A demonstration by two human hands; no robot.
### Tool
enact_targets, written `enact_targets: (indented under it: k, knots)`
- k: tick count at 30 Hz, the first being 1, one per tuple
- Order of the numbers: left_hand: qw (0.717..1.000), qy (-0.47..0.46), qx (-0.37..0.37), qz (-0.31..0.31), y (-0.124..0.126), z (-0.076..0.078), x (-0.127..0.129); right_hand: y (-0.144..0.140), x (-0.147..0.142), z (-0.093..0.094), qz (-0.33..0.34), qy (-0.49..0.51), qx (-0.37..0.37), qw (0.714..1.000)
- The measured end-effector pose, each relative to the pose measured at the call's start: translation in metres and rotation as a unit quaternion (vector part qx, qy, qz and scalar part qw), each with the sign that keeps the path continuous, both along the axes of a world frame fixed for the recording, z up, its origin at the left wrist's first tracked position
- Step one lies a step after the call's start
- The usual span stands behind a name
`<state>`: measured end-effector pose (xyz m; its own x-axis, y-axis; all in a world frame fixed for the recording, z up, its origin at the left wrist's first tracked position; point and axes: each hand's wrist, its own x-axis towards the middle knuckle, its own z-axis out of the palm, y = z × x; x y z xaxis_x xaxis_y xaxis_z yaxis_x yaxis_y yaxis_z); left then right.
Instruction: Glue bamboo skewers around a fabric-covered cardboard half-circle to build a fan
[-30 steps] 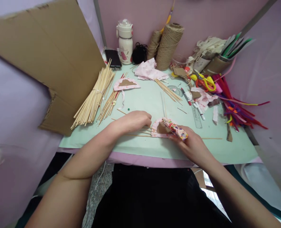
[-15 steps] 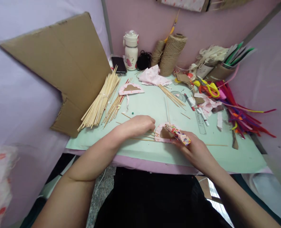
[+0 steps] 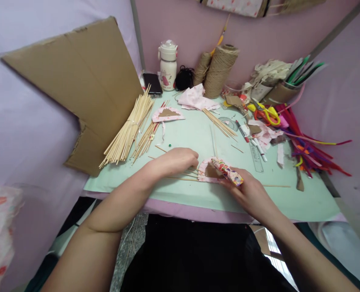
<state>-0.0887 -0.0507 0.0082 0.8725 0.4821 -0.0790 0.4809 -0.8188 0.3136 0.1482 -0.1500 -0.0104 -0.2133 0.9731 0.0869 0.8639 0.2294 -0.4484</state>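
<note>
Low over the front of the table, my left hand (image 3: 182,159) is closed, its fingertips pinching a thin bamboo skewer beside several others (image 3: 186,175). These skewers run to the left edge of a cardboard piece (image 3: 210,171) rimmed with pink-and-white fabric. My right hand (image 3: 243,188) is wrapped round a flower-patterned hot glue gun (image 3: 228,172), held above the right part of that piece. The gun hides part of the fabric rim, and its tip is hard to make out. A similar half-round fabric-edged cardboard piece (image 3: 167,114) lies farther back.
A large cardboard sheet (image 3: 85,77) leans at left beside a bundle of skewers (image 3: 128,129). Along the back stand a bottle (image 3: 168,67) and twine spools (image 3: 220,71). Scissors (image 3: 266,113), markers (image 3: 259,148), a ruler (image 3: 256,158) and pipe cleaners (image 3: 310,150) lie at right.
Both hands stay almost in place, with the left fingers shifted very slightly. The glue gun and the cardboard piece look nearly unchanged; the view has moved a little.
</note>
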Motion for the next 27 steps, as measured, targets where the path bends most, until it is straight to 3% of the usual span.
enact_targets:
  k: [8,12,15,19,21,24,27]
  knots:
    - [0.999,-0.043,-0.012,0.008,0.003,-0.007,-0.005,0.0,-0.001,0.003,-0.004,0.01,-0.009,1.0]
    - [0.991,-0.116,0.01,0.066,0.01,-0.004,-0.011,0.0,-0.001,0.003,-0.006,0.013,-0.01,1.0]
    - [0.947,-0.268,0.053,0.171,0.017,0.008,-0.025,0.0,-0.001,0.003,-0.011,0.017,-0.014,1.0]
    - [0.818,-0.478,0.088,0.308,0.025,0.032,-0.057,-0.001,0.002,0.002,-0.015,0.03,-0.015,0.999]
    - [0.775,-0.528,0.101,0.331,0.028,0.045,-0.072,-0.002,0.003,0.001,-0.007,0.034,-0.013,0.999]
    - [0.759,-0.546,0.112,0.338,0.03,0.062,-0.081,-0.001,0.005,0.0,0.004,0.036,-0.007,0.999]
    - [0.793,-0.496,0.082,0.345,0.034,0.073,-0.068,-0.001,0.005,-0.001,0.009,0.046,-0.005,0.999]
